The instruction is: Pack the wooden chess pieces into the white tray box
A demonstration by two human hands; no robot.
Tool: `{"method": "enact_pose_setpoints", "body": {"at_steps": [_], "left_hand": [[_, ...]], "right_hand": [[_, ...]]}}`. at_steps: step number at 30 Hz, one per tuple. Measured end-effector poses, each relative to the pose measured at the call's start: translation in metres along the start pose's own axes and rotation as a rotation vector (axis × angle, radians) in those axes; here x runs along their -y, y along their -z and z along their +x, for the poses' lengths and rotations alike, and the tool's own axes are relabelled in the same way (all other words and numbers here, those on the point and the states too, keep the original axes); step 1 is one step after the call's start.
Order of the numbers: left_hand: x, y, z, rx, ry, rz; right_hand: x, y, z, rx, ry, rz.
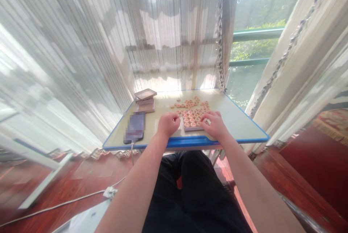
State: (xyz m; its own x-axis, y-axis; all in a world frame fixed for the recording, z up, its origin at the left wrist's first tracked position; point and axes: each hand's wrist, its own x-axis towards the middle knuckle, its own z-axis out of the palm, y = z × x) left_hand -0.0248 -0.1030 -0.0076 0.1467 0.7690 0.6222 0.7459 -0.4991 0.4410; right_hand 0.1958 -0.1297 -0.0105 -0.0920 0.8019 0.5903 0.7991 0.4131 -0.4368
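Observation:
A shallow box (193,129) at the table's near edge holds rows of round wooden xiangqi pieces (189,120) with red characters. My left hand (169,123) is just left of this box, its fingers curled together; whatever they may hold is too small to make out. Over the box's right side, my right hand (214,123) has thumb and fingers closed on a xiangqi piece, mostly covered by the fingers. Behind the box lie several loose xiangqi pieces (188,103), scattered and partly heaped.
The small table (239,120) has a blue rim. On its left are an open box part (145,106), another box part (146,94) behind it, and a phone (136,126) with a charging cable (132,151) hanging over the edge. Curtains (174,30) hang behind.

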Motion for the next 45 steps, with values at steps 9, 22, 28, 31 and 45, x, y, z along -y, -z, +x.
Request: {"method": "enact_pose_setpoints", "body": {"at_steps": [9,22,28,31,45], "left_hand": [[0.000,0.000,0.001,0.010,-0.002,0.002],[-0.003,0.002,-0.001,0.013,-0.006,0.011],[-0.004,0.003,-0.002,0.012,-0.023,-0.049],[-0.004,0.003,-0.002,0.016,-0.030,-0.045],[-0.016,0.007,-0.005,0.198,-0.136,-0.034]], "right_hand": [[0.000,-0.001,-0.002,0.025,0.018,-0.089],[0.004,0.000,-0.005,-0.042,0.071,-0.079],[0.004,0.001,-0.005,0.022,0.083,-0.072],[0.005,0.003,-0.004,0.024,0.076,-0.059],[-0.008,0.002,0.000,-0.083,-0.182,0.112]]}}
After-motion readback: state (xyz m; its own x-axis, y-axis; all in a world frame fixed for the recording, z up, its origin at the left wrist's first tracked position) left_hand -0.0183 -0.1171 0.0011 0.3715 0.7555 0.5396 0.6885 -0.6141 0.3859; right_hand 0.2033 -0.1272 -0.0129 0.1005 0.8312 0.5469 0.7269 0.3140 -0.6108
